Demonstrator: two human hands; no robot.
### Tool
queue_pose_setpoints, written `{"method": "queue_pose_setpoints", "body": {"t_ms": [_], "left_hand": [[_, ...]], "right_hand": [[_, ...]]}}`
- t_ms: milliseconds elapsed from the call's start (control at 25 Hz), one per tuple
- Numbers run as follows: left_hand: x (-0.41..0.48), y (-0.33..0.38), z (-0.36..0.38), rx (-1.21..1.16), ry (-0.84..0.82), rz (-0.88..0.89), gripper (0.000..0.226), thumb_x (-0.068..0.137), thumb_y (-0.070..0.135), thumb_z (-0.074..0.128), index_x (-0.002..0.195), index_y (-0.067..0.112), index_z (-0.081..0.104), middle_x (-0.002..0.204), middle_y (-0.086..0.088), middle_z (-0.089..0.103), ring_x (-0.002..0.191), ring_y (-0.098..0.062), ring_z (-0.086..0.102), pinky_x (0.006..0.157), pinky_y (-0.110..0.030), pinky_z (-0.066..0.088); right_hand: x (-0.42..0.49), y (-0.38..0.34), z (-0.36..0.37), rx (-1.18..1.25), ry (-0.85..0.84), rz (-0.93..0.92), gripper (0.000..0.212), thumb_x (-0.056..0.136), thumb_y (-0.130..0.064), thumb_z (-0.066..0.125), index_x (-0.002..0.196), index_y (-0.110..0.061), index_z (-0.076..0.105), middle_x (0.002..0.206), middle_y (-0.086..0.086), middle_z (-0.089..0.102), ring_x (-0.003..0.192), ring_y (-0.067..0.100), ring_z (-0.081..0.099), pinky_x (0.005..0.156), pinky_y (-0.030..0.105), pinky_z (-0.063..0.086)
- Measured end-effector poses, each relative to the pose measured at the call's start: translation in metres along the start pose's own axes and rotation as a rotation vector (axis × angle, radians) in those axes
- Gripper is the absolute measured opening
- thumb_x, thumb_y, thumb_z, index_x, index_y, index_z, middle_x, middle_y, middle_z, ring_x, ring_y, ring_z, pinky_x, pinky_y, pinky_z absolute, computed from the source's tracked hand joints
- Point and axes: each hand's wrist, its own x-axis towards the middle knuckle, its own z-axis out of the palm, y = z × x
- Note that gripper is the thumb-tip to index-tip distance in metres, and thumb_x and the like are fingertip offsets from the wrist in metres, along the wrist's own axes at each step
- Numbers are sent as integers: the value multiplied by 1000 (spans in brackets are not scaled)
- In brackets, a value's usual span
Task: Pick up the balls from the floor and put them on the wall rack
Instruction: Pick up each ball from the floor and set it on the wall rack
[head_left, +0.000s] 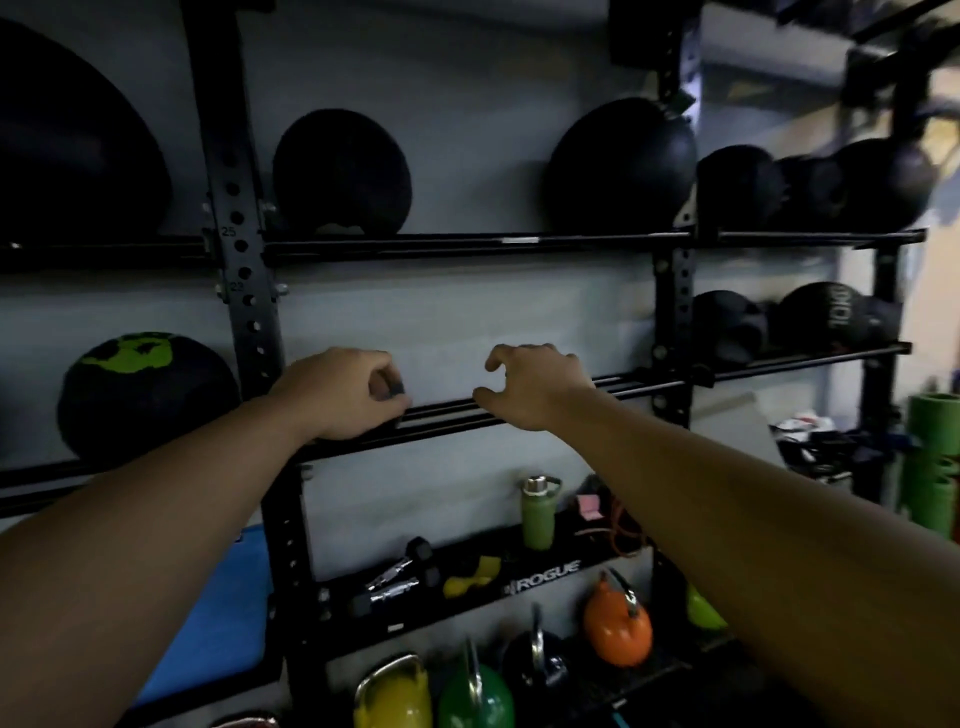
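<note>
- Both bare arms reach forward to the middle tier of the black wall rack (519, 402), whose paired rails run left to right across a pale wall.
- The left hand (345, 392) is at the rails with its fingers curled in, the grip narrow; something small and dark sits at the fingertips, but it is too blurred to say what it is or whether it is held.
- The right hand (530, 387) hovers just beside the same rails with thumb and fingers spread in a loose curve, the grip wide and holding nothing.
- The stretch of rail between the two hands carries no ball.
- To the left on this tier rests a black ball with green markings (145, 397).
- On the upper tier sit black balls: one at far left (67, 150), a smaller one (343, 174) and a large one (621, 166), with more dark balls (815, 187) to the right.
- Two further dark balls (826, 319) lie on the right section's middle tier.
- Below, a tray shelf marked ROGUE (545, 571) holds a green bottle (538, 512) and a dumbbell (400, 577).
- Nearest the bottom edge stand kettlebells: yellow (392, 696), green (475, 696), black (537, 660) and orange (618, 623).
</note>
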Motion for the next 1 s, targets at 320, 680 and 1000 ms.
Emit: {"method": "queue_pose_setpoints", "body": {"t_ms": [320,680,1000], "left_hand": [[-63,193,1,-26,-37,103,48,88,66,72,122,32,68,115,13,70,105,-20,65,95,-40,54],[-147,497,86,-158,-176,326,48,80,71,72,114,36,69,109,11,72,98,-21,66,90,-39,54],[-173,631,117,-192,-262,407,48,88,65,73,122,32,69,119,11,71,109,-20,65,93,-37,51]], "right_hand": [[-187,117,-91,33,-10,114,51,90,-59,58,133,-31,56,107,1,63,108,28,60,71,35,40],[-450,311,-171,-50,-144,322,59,91,-60,60,141,-31,50,130,5,65,121,32,58,88,39,48],[-556,396,-206,-44,-119,494,56,91,-57,62,139,-31,51,121,3,69,111,30,64,77,36,45]]}}
